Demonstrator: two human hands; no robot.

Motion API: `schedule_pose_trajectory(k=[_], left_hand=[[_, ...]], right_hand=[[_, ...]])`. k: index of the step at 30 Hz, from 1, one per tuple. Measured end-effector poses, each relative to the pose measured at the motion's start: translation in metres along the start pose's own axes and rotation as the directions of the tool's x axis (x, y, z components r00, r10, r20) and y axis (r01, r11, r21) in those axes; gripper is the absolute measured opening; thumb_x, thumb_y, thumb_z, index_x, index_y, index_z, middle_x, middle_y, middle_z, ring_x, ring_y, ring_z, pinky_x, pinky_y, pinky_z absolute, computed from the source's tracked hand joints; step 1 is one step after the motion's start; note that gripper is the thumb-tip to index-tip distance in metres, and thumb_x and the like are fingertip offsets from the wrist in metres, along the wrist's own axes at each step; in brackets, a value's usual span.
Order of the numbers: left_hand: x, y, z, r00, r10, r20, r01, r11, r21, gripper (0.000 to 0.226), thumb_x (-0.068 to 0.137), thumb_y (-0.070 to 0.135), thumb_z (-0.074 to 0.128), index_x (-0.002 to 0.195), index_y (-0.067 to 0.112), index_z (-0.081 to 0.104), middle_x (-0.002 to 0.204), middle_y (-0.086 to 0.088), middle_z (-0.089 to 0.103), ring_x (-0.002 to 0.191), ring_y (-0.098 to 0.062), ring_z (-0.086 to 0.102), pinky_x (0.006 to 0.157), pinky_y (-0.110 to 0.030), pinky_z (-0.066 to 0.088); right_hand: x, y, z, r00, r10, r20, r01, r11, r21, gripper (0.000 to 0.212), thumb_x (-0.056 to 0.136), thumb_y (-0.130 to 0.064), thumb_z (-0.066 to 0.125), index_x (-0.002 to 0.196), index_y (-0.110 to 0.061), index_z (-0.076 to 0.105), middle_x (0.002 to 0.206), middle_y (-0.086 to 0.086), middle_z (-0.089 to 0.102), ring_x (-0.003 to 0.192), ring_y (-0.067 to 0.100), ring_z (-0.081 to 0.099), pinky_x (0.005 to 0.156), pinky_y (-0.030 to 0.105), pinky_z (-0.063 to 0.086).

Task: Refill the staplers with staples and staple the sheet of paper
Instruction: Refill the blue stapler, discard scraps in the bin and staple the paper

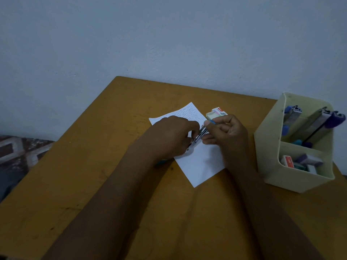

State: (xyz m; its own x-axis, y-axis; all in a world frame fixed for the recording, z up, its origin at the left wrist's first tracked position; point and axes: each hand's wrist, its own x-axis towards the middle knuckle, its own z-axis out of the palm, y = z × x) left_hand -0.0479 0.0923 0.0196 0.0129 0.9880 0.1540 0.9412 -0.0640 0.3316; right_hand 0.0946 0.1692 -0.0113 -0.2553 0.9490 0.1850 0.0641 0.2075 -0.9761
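Mid-refill, seemingly: left hand grips the stapler over the sheet, right hand pinches its blue top; next, close it squarely.

Open ochre wooden tabletop runs wide to the left of the white sheet of paper. To the right, a tall cream plastic organiser holding staplers is the main obstacle, with a strip of table between it and the sheet. A small pale staple box sits at the sheet's far right edge.
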Motion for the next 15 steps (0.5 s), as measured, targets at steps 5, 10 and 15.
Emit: schedule_pose_trajectory(k=[5, 10, 15], left_hand=[[-0.0063, -0.0038, -0.007, 0.997, 0.058, 0.042, -0.054, 0.995, -0.078, 0.008, 0.09, 0.013, 0.057, 0.089, 0.02, 0.062, 0.088, 0.001, 0.062, 0.075, -0.01, 0.053, 0.067, -0.029, 0.044], [-0.0055, 0.0, -0.0049, 0.996, 0.043, 0.074, -0.042, 0.999, -0.023, 0.007, 0.09, 0.014, 0.054, 0.093, 0.016, 0.061, 0.094, -0.001, 0.059, 0.082, -0.015, 0.054, 0.07, -0.033, 0.047], [-0.0066, -0.0042, -0.0024, 0.999, -0.018, 0.04, 0.023, 0.993, -0.114, 0.013, 0.09, 0.013, 0.056, 0.101, 0.019, 0.059, 0.091, 0.002, 0.065, 0.077, -0.012, 0.058, 0.066, -0.031, 0.05]], right_hand=[[0.0, 0.003, 0.0044, 1.0, -0.009, 0.015, 0.01, 1.0, -0.023, 0.014, 0.082, -0.016, 0.071, 0.088, -0.013, 0.059, 0.081, 0.008, 0.071, 0.059, 0.021, 0.069, 0.059, 0.031, 0.059], [0.0003, 0.0031, 0.0046, 1.0, 0.019, 0.024, -0.019, 1.0, -0.014, 0.019, 0.082, -0.015, 0.071, 0.094, -0.005, 0.059, 0.083, 0.011, 0.072, 0.06, 0.02, 0.07, 0.06, 0.031, 0.059], [-0.0016, 0.0, 0.0046, 0.999, 0.025, 0.03, -0.025, 1.0, 0.003, 0.018, 0.083, -0.014, 0.07, 0.093, -0.005, 0.059, 0.082, 0.011, 0.072, 0.061, 0.022, 0.07, 0.06, 0.031, 0.059]])
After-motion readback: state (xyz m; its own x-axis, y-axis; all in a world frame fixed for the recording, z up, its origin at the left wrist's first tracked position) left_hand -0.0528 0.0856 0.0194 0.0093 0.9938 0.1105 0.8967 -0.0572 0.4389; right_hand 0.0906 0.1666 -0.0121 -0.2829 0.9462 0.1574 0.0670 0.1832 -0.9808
